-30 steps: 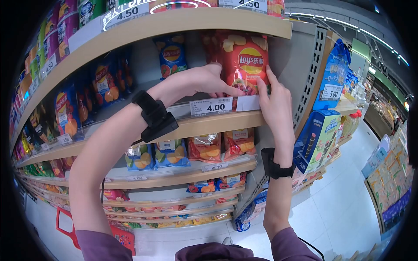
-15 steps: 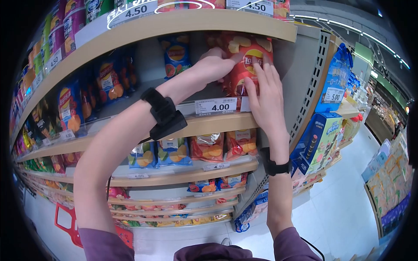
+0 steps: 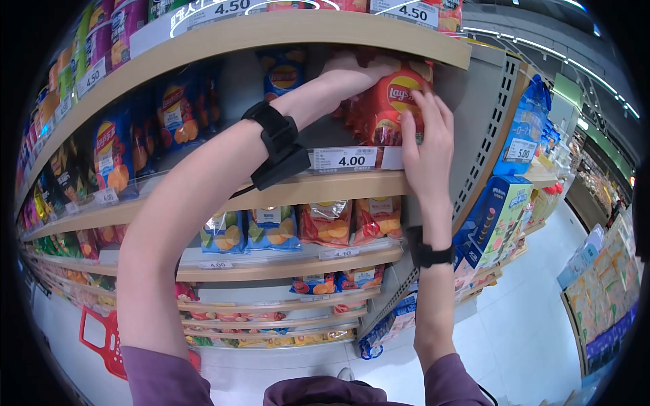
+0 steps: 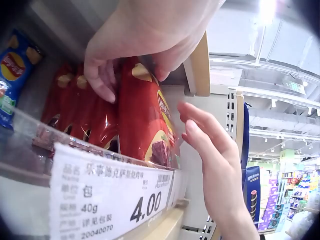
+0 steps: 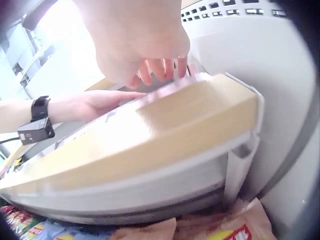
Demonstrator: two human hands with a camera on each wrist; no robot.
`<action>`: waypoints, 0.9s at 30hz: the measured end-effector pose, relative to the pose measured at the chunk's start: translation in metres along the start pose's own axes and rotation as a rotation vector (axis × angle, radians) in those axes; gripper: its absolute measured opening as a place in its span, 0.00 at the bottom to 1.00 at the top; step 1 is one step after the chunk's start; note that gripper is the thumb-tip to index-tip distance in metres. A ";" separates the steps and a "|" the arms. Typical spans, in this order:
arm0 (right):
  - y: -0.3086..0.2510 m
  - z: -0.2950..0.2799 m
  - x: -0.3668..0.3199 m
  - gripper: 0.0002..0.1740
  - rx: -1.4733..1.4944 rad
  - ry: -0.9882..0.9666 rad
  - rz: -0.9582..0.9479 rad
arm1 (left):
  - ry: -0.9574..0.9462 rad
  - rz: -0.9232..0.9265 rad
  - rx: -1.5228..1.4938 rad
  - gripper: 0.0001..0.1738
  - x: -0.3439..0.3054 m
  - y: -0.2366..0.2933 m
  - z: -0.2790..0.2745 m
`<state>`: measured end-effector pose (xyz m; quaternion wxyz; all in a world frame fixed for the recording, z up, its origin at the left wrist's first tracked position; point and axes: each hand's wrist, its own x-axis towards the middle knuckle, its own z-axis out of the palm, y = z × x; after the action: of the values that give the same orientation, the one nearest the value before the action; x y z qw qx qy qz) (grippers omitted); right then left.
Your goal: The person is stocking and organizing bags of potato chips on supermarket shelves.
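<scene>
A red bag of Lay's chips (image 3: 387, 118) stands at the right end of the shelf, tilted. My left hand (image 3: 353, 76) reaches in at its top. In the left wrist view the left thumb lies on the front of the bag (image 4: 142, 117) and the fingers curl behind, pinching the upper part. The right hand (image 3: 428, 152) is raised at the bag's right front, fingers extended, overlapping the bag in the head view. More red chip bags (image 4: 70, 102) stand in a row beside it. A blue chip bag (image 3: 283, 76) is to the left.
A price tag reading 4.00 (image 3: 345, 160) fronts the shelf edge. The shelf above (image 3: 325, 37) overhangs the hands, and a grey side panel (image 3: 477, 95) closes the right end. Lower shelves hold more chip bags (image 3: 325, 222). A red basket (image 3: 101, 342) is at lower left.
My left hand has gone from the bag's lower front up over its top. The right hand moved from the bag's side across its front, then back right. The bag's tilt changed.
</scene>
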<state>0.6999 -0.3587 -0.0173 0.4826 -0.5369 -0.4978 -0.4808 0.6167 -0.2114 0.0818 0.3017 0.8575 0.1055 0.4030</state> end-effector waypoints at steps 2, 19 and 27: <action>0.012 0.004 0.016 0.21 -0.005 -0.035 -0.039 | 0.047 0.098 0.245 0.41 0.000 -0.006 0.007; 0.032 0.018 0.028 0.27 -0.072 -0.165 0.079 | 0.118 0.735 0.944 0.48 -0.046 -0.011 0.015; 0.035 0.017 0.024 0.27 0.001 -0.183 0.000 | 0.044 0.753 1.038 0.46 -0.050 -0.011 0.014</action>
<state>0.7364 -0.3414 0.0042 0.4355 -0.5781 -0.5400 -0.4295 0.5954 -0.2300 0.0363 -0.3169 0.8620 -0.0153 0.3954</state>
